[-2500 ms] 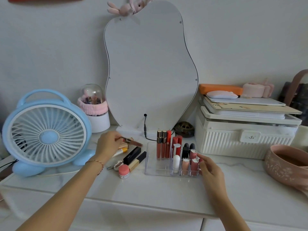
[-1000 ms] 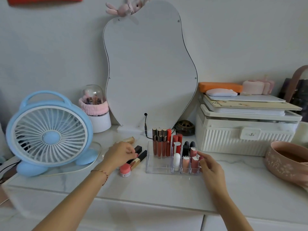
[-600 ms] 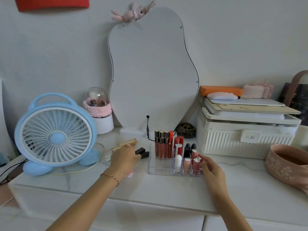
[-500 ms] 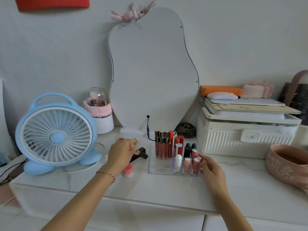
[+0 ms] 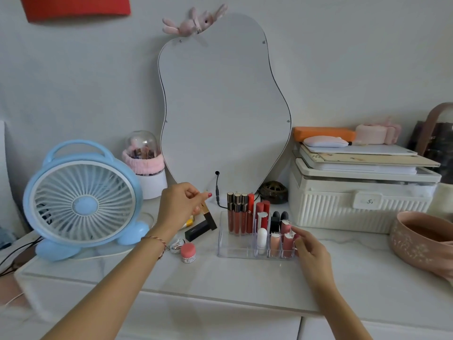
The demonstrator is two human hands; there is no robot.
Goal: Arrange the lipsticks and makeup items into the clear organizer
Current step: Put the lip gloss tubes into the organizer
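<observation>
Past the blue fan point(image 5: 82, 204), her left hand point(image 5: 180, 204) has just lifted a gold-and-black lipstick point(image 5: 208, 215) from the loose pile, pinching it beside the clear organizer point(image 5: 235, 249). Her right hand point(image 5: 310, 251) still steadies that organizer's corner, fingers resting lightly. Insertion seems next.

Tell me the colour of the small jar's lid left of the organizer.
Coral pink lid on the small jar, shown in the head view.

The pink bowl point(image 5: 421, 244) is cut off at the right edge.
</observation>
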